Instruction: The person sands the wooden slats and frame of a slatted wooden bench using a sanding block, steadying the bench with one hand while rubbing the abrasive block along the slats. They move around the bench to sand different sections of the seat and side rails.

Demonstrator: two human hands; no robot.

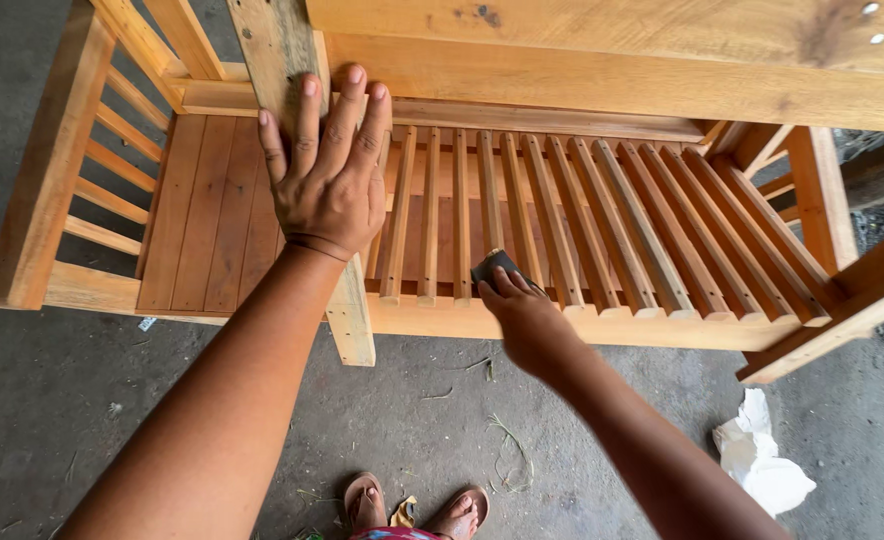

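On a bare concrete floor (82, 420), the left hand (327, 170) lies open and flat on the wooden bench (602, 90) while the right hand (524, 320) pinches dark sandpaper (494, 265) against the slats (562, 225), where a slip could likely jam fingertips into the gaps just beside the grip.

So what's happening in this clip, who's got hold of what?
A person stands over a wooden bench lying tipped on a concrete floor. The left hand rests flat, fingers spread, on an upright wooden post of the frame. The right hand presses a small dark piece of sandpaper against the lower ends of the row of slats. The person's feet in sandals show at the bottom, and crumpled white paper lies on the floor to the right.
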